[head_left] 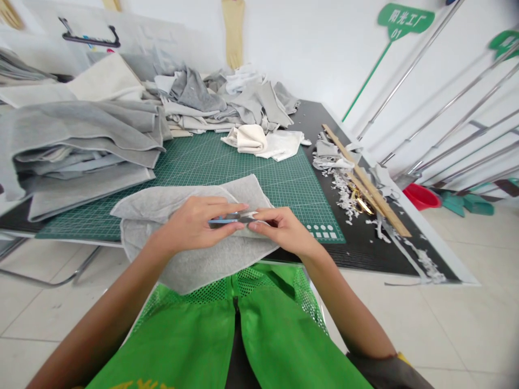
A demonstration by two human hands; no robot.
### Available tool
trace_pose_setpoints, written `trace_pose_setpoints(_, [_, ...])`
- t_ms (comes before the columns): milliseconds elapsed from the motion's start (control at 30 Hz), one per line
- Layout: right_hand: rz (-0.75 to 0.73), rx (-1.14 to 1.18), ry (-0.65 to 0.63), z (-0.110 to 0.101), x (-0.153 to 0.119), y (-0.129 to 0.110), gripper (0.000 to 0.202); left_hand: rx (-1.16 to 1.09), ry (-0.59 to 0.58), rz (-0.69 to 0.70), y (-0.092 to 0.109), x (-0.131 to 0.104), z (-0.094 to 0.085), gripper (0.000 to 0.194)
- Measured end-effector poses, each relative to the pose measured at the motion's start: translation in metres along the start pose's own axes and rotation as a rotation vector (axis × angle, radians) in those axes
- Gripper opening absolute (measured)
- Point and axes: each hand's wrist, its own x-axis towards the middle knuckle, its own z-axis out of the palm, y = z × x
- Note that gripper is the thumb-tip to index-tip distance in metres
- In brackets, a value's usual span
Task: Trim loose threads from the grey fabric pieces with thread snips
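Observation:
A light grey cloth (198, 265) lies across the front edge of the table and hangs over it. Above the cloth, my left hand (203, 222) is closed on a small blue-handled tool (223, 220) that points to the right. Facing it, my right hand (281, 228) pinches a small pale bit of material at the tool's tip. Exactly what the right fingertips hold is too small to name. Both hands are nearly touching, just over the cloth.
A green cutting mat (190, 162) covers the black table (312, 113). Grey cloths (89, 127) are stacked at the left, more are heaped behind. A cream cloth (251, 139) lies mid-back. Wooden strips (365, 183), gold scissors (359, 201) and scraps are at the right.

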Motion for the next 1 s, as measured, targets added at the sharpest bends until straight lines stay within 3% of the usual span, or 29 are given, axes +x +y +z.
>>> trace_pose_setpoints(467, [0.036, 0.097, 0.012, -0.001, 0.000, 0.010, 0.024, 0.164, 0.040, 0.126, -0.006, -0.005, 0.007, 0.037])
trace_pose_setpoints(633, [0.048, 0.087, 0.025, -0.001, 0.000, 0.012, 0.031, 0.191, 0.039, 0.156, -0.007, -0.006, 0.009, 0.035])
trace_pose_setpoints(1000, [0.068, 0.122, 0.017, -0.001, -0.001, 0.007, 0.034, 0.224, 0.026, 0.155, -0.008, -0.007, 0.010, 0.027])
